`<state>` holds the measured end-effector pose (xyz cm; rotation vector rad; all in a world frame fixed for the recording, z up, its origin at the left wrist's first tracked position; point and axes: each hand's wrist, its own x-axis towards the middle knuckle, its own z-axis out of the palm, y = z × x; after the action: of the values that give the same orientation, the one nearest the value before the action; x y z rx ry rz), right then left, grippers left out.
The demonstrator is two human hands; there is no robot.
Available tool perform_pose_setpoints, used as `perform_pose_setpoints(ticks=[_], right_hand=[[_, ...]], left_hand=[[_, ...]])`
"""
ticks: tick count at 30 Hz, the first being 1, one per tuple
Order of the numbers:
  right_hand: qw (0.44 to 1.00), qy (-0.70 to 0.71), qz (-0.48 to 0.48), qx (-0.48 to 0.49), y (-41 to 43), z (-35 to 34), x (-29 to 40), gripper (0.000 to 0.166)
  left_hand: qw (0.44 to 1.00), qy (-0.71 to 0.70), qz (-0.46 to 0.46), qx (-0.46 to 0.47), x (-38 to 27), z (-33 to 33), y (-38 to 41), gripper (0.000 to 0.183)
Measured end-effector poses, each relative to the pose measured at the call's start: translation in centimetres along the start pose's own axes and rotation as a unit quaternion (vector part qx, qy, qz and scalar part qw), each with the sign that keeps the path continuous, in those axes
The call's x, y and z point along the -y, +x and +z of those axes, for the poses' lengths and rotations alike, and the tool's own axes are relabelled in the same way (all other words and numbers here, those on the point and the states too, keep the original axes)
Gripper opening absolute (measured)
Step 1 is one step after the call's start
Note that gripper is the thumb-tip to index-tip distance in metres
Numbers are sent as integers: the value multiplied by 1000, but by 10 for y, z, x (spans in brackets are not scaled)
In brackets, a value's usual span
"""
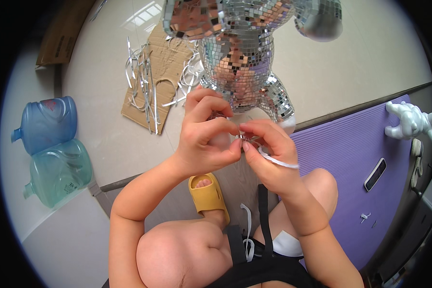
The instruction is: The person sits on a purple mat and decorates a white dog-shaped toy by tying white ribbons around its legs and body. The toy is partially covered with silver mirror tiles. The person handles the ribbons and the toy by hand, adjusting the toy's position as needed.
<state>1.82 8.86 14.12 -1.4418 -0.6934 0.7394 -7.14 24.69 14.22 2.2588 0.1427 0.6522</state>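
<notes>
Thumb and fingers of my left hand (pixel 208 131) meet those of my right hand (pixel 273 154) around a small strip of mirror tiles (pixel 241 137). Much of this strip is hidden by the fingers. A narrow white strip (pixel 279 161) trails across my right palm. Just beyond the hands stands a figure covered in mirror mosaic tiles (pixel 237 68), its top cut off by the frame. One foot has a bare white end (pixel 288 124), and one arm ends in a smooth, blurred patch (pixel 322 28). Its other leg is partly behind my left hand.
Tile strips and white backing strips lie on a cardboard sheet (pixel 165 68) at left. Two large water bottles (pixel 50 122) lie far left. A purple mat (pixel 338 162) at right bears a phone (pixel 375 174) and a glossy white figurine (pixel 408 120). A yellow slipper (pixel 205 198) is below.
</notes>
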Motion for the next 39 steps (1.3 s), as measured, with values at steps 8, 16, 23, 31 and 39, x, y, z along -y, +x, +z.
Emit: perform_pose_setpoints(ticks=[8, 16, 23, 31, 39], right_hand=[[997, -72, -17, 13, 1, -5, 8, 17], [993, -109, -48, 25, 3, -10, 10, 14], [992, -120, -29, 41, 3, -13, 14, 15], [993, -106, 4, 60, 4, -14, 13, 10], [995, -76, 51, 42, 2, -11, 16, 8]], left_hand=[[999, -1, 20, 31, -2, -2, 3, 19], [998, -4, 34, 56, -4, -3, 5, 19], [997, -11, 36, 69, -4, -4, 7, 19], [996, -21, 40, 72, -2, -4, 7, 19], [995, -20, 41, 88, -2, -8, 6, 19]])
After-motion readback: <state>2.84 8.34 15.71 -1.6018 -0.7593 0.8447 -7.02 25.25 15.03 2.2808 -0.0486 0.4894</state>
